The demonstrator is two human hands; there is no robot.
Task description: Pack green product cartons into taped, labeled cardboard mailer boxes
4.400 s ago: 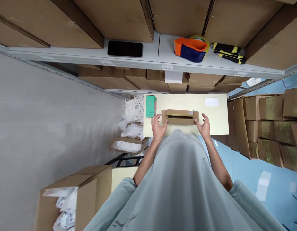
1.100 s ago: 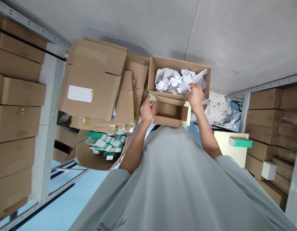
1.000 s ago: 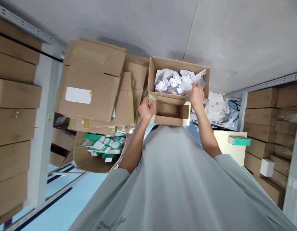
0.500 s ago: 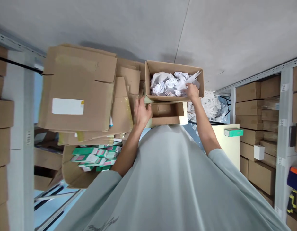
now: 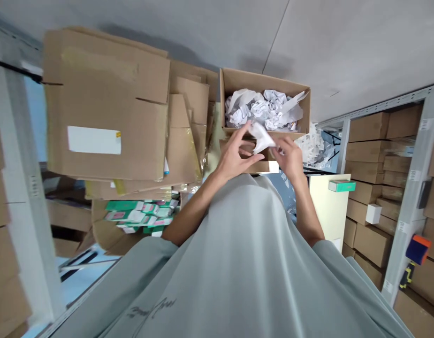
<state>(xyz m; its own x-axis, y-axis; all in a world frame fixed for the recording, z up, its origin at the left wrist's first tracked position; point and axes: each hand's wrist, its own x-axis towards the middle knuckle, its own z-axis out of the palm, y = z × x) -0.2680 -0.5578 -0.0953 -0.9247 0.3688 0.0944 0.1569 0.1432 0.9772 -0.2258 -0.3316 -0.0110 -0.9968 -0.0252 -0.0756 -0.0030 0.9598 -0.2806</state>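
The small open box (image 5: 261,165) is mostly hidden behind the left hand (image 5: 234,157) and right hand (image 5: 290,157), so only its near wall and a pale flap show, and its inside cannot be seen. The white paper (image 5: 262,136) pinched between the hands covers the near rim of the paper-filled carton (image 5: 234,82), and the person's grey shirt (image 5: 245,263) blocks everything below the wrists. The flattened cartons (image 5: 104,108) at left are motion-blurred, their label (image 5: 94,140) unreadable, and the green packs (image 5: 139,216) beneath are too small to read.
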